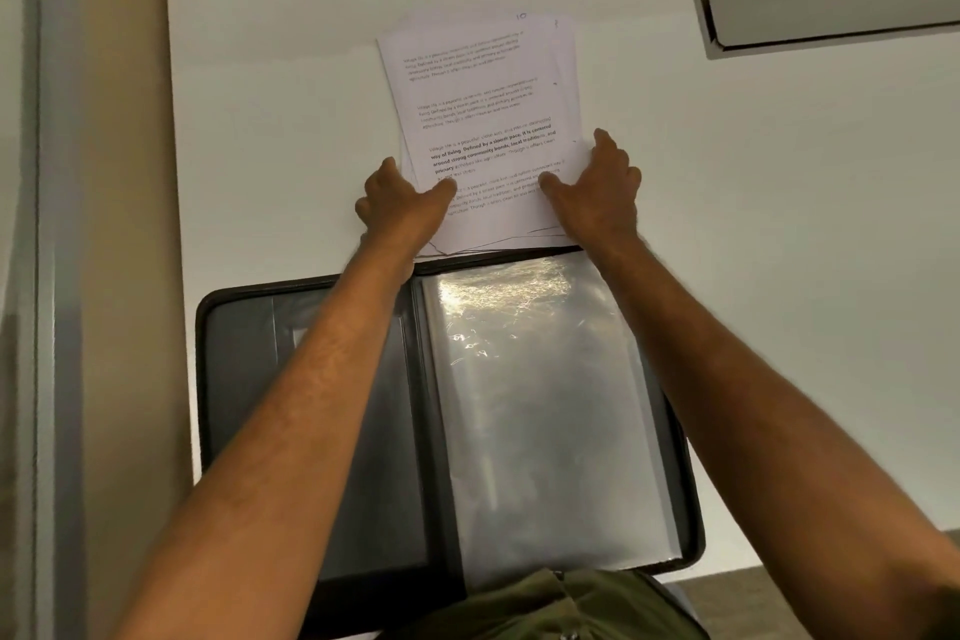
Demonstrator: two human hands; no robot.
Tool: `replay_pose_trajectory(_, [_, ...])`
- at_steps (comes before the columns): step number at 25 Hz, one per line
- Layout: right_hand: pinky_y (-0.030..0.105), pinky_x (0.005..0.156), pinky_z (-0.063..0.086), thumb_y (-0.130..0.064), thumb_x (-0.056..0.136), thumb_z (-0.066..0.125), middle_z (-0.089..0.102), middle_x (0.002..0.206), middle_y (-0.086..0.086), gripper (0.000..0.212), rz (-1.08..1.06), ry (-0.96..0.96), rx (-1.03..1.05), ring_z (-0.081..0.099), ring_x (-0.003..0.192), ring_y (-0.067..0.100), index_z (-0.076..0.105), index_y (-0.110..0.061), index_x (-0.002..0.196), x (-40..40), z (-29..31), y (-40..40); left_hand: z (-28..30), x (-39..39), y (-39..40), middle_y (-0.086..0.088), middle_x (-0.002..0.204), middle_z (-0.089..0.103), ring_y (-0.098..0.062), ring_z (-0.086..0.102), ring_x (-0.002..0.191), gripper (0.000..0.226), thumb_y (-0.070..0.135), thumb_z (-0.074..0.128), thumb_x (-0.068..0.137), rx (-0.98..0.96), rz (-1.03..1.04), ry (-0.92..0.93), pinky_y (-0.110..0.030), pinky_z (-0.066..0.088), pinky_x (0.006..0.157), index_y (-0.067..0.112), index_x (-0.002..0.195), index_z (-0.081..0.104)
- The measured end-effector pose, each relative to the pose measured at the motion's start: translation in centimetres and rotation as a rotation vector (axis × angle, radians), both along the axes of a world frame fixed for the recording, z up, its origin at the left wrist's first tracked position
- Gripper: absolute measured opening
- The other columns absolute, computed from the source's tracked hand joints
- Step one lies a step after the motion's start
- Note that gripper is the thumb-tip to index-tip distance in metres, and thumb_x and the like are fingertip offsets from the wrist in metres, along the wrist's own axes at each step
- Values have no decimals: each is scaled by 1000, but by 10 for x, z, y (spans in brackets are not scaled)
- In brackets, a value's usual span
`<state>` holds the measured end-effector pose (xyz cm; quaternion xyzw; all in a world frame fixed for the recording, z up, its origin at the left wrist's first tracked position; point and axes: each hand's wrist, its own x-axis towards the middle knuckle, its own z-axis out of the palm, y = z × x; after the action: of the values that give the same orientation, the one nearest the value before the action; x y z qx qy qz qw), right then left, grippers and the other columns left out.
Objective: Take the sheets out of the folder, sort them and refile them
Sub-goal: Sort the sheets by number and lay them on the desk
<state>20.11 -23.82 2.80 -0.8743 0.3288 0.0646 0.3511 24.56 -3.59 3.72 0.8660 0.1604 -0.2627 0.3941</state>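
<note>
Folder [332, 405]: laid open at the near edge.
Left hand [402, 205]: clamped on the sheets [483, 120].
Right hand [597, 187]: clamped likewise.
Sheets: long axis near-to-far.

So the folder [447, 421] is lying open flat on the counter [779, 224] right in front of me, its near edge at the counter's front edge by my body. The plastic sleeves [545, 405] are on its right half, the inside cover on the left. Just behind the folder's far edge sits the stack of sheets [483, 120], a bit fanned and tilted, its near end touching or slightly overlapping that edge. My left hand [400, 208] is on the stack's near-left corner, my right hand [597, 187] on the near-right one. Far right at the back there's a slot [831, 0] set into the counter, and a partition wall [124, 172] runs along the left.
</note>
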Motion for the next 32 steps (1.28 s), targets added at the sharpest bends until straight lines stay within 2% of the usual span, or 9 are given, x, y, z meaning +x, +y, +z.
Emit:
replay_pose_trajectory(4, [49, 107, 41, -46, 94, 69, 37, 155, 6, 80, 10, 35, -20, 35, 143, 31, 30, -16, 157, 8, -2, 1, 6, 13, -8, 2, 149, 41, -19, 42, 135, 95, 59, 68, 80, -181, 101, 124, -43, 45, 110, 18, 157, 30])
replay_pose_trajectory(6, [49, 106, 42, -47, 94, 69, 36, 154, 7, 78, 19, 62, -23, 38, 142, 32, 33, -15, 155, 11, -2, -1, 8, 19, -7, 3, 138, 55, -17, 58, 118, 89, 57, 72, 76, -315, 225, 211, -33, 58, 89, 15, 149, 42])
replay_pose_trajectory(9, [48, 106, 44, -48, 94, 69, 34, 154, 7, 78, 46, 96, -40, 39, 141, 31, 34, -16, 156, 12, -6, -5, 6, 25, -6, -1, 94, 72, -13, 69, 77, 22, 31, 72, 96, -474, 348, 219, -21, 55, 50, 13, 107, 66])
replay_pose_trajectory(13, [48, 106, 45, -47, 94, 69, 36, 152, 7, 75, 68, 73, -42, 41, 140, 30, 37, -18, 155, 9, -10, -7, -1, 29, -6, 0, 94, 71, -13, 69, 79, 25, 21, 70, 98, -437, 319, 167, -26, 58, 60, 9, 118, 64])
replay_pose_trajectory(17, [45, 111, 46, -45, 94, 69, 39, 149, 8, 71, 76, 28, 13, 45, 138, 29, 42, -18, 153, 6, -16, -13, -12, 23, -12, 2, 123, 70, -17, 69, 104, 35, 23, 64, 98, -279, 188, 3, -35, 60, 89, 16, 131, 63])
replay_pose_trajectory(21, [40, 113, 47, -46, 91, 71, 44, 140, 4, 61, 31, -24, 167, 52, 130, 24, 53, -20, 144, 4, -19, -20, -9, 24, -13, 6, 115, 67, -10, 66, 97, 33, 9, 53, 105, -421, 214, 24, -21, 57, 73, 16, 137, 59])
replay_pose_trajectory(24, [36, 101, 56, -55, 82, 71, 57, 136, 1, 65, -91, -75, 431, 61, 122, 19, 61, -22, 138, 0, -20, -30, 1, 22, -9, 7, 105, 68, -9, 68, 91, 35, 5, 55, 105, -515, 261, 79, -19, 58, 64, 15, 138, 59])
replay_pose_trajectory(28, [26, 73, 54, -39, 98, 65, 72, 121, -1, 48, -269, -119, 839, 67, 108, 17, 61, -17, 140, -18, 4, -38, 21, 3, -1, 1, 113, 72, -19, 71, 100, 32, 5, 59, 103, -661, 347, 80, -35, 64, 73, 14, 133, 63])
replay_pose_trajectory(32, [38, 93, 59, -35, 101, 60, 76, 118, 8, 34, -309, -205, 1212, 72, 110, 28, 76, -12, 120, -49, 26, -44, 40, -40, 12, 2, 122, 73, -17, 71, 108, 32, 9, 60, 103, -716, 309, 44, -35, 61, 90, 19, 134, 63])
